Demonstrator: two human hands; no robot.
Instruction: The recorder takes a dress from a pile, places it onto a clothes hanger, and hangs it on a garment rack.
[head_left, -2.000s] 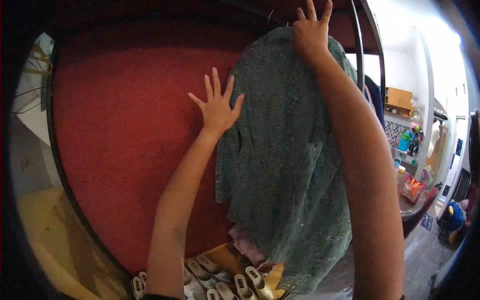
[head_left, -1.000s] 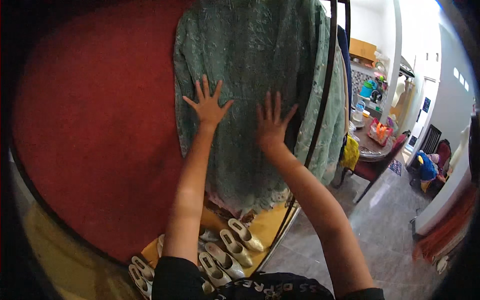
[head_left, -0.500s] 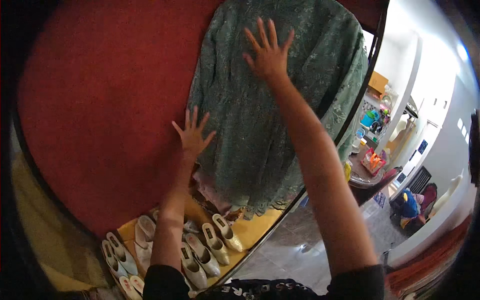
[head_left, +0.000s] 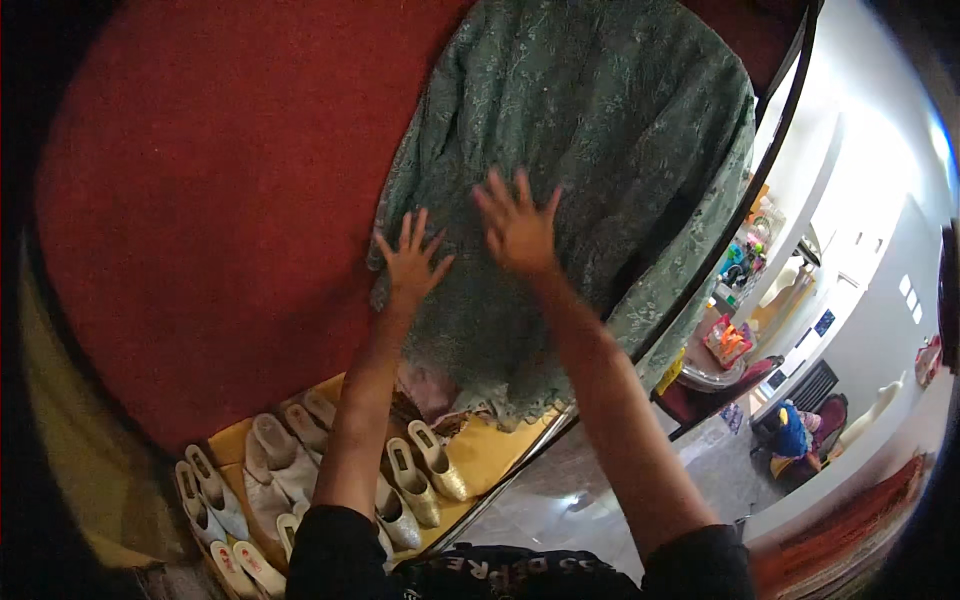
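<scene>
A green lace garment (head_left: 600,130) with a pale floral pattern hangs against a red cloth-covered surface (head_left: 230,230). My left hand (head_left: 411,262) lies over its left part, fingers spread and holding nothing. Close beside it, a little higher and to the right, my right hand (head_left: 522,228) is flat on the middle of the garment, its fingers apart too. At the bottom, the garment's scalloped hem (head_left: 500,405) hangs near some pinkish fabric (head_left: 428,388).
Below, several pairs of heelless shoes (head_left: 435,462) in gold, silver and white stand on a yellow-covered ledge (head_left: 500,460). A dark frame edge (head_left: 740,215) runs along the garment's right side. Beyond lie a grey tiled floor (head_left: 650,455), a cluttered table and a heap of clothes (head_left: 800,430).
My right hand has moved down and slightly left over the garment. My left hand has shifted slightly right, so the two hands are closer together. The view has tilted a little.
</scene>
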